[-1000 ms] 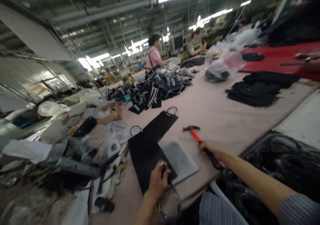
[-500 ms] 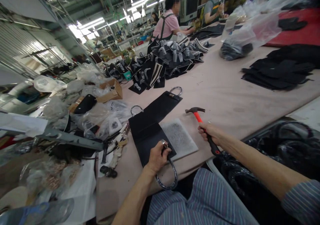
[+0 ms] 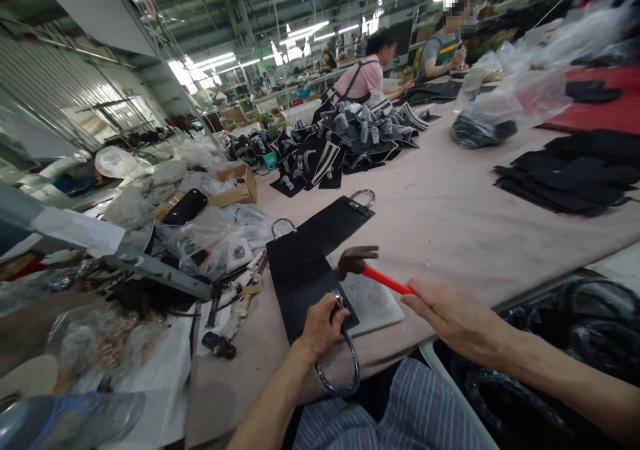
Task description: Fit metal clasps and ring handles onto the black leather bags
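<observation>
My right hand (image 3: 440,307) is closed round the red handle of a claw hammer (image 3: 385,278), whose dark head is raised over the work. My left hand (image 3: 323,323) pinches a short metal punch (image 3: 337,298) upright on the near edge of a black bag panel (image 3: 303,290). That panel lies partly over a pale slab (image 3: 377,307) with a worn grey surface. A plastic-wrapped ring handle (image 3: 356,373) hangs at the near edge beside my left hand. Two similar handles stand at the panel's far end and left side.
Black panels with wrapped handles (image 3: 345,137) are heaped across the table (image 3: 440,237). Stacked black pieces (image 3: 570,170) lie at right, below a plastic bag (image 3: 515,107). A bin of wrapped handles (image 3: 520,383) stands near my right arm. Tools (image 3: 220,343) and plastic wrapping lie left. Two co-workers sit beyond.
My right hand has lifted the hammer and swung it left, bringing its head near the punch. My left hand keeps its hold. The whole view has shifted slightly.
</observation>
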Motion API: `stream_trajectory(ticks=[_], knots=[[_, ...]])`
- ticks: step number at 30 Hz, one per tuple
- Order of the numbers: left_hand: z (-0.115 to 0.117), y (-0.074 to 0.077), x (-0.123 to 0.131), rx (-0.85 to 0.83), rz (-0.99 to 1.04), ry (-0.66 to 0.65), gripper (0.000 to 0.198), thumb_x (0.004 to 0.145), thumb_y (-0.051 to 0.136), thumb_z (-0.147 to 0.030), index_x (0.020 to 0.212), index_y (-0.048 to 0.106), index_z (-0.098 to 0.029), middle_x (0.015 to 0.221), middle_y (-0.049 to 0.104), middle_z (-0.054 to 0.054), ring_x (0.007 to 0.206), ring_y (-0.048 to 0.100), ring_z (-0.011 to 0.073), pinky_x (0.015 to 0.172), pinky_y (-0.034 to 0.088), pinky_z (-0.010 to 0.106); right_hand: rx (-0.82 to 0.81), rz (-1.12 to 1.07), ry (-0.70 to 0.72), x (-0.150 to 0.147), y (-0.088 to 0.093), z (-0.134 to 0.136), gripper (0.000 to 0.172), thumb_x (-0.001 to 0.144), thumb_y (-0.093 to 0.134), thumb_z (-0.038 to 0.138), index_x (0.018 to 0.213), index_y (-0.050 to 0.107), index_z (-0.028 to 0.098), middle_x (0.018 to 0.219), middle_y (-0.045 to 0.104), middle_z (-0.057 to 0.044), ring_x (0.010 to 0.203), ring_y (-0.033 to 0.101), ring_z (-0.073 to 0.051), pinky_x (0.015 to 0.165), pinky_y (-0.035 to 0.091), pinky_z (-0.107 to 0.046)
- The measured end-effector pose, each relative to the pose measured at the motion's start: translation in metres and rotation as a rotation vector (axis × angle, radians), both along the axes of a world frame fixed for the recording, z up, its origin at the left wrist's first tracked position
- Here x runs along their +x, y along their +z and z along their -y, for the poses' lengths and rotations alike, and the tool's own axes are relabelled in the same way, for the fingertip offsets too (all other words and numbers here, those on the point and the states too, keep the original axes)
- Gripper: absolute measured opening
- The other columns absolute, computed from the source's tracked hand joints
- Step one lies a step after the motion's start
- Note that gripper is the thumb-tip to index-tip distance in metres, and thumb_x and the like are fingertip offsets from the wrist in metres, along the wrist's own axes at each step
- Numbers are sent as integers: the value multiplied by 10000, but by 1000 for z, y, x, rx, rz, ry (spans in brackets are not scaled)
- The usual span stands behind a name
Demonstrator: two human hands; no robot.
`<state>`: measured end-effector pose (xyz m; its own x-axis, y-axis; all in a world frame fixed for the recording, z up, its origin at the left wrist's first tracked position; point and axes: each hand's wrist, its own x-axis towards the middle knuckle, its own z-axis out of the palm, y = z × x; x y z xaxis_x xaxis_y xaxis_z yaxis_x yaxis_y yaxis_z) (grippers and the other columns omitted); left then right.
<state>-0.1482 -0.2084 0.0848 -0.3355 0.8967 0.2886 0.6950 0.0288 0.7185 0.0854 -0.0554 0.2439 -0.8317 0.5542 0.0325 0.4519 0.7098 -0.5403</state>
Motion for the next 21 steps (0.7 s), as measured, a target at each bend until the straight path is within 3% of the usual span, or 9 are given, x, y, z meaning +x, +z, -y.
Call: stream_trajectory(ticks=[2,5,7,9,13,15,18,21], knots=[[1,0,0,1,8,6,77,917,585,-268,950,620,-207,941,715,46,825,666,158,812,543,282,107,-34,43,1,13,5,365,1001,348,464,746,472,234,593,571,-26,503,480,-180,532,247,-327],[2,1,1,0,22,8,84,917,586,-272,956,623,-207,932,708,42,810,654,150,803,535,274,215,-295,44,-1,39,17,350,1036,368,415,752,466,235,548,507,19,442,451,-140,464,272,-298],[2,2,0,-2,24,4,94,919,581,-276,964,624,-206,929,704,43,803,647,150,798,531,275,243,-454,29,-3,45,25,301,1059,370,359,819,489,224,561,494,41,439,464,-116,452,330,-258],[2,1,0,-2,20,-3,102,915,580,-275,970,626,-202,915,696,45,788,637,152,783,525,279,328,-480,54,-3,36,31,279,1070,362,326,846,489,219,560,505,45,429,480,-114,444,340,-254],[2,-2,-1,6,-16,-18,112,899,583,-257,980,630,-196,859,667,38,753,612,158,730,508,280,551,-179,221,-2,12,31,328,1069,347,295,766,461,239,505,522,30,338,427,-149,399,173,-338],[2,-2,-1,10,-8,-18,94,898,572,-239,962,625,-195,872,672,43,777,622,164,748,515,287,542,-162,233,-2,17,31,327,1075,360,327,774,455,240,511,517,36,342,418,-145,407,172,-337],[0,-1,0,10,8,-17,75,907,563,-236,945,614,-198,927,694,58,825,643,175,796,532,308,427,-389,97,-4,26,34,311,1088,357,367,823,447,231,552,498,48,407,457,-120,441,284,-281],[-1,2,1,30,-29,-24,41,899,576,-225,916,606,-202,934,696,63,873,648,194,868,538,355,422,-387,82,-5,16,34,314,1083,331,323,812,458,226,526,502,42,389,453,-125,430,268,-282]])
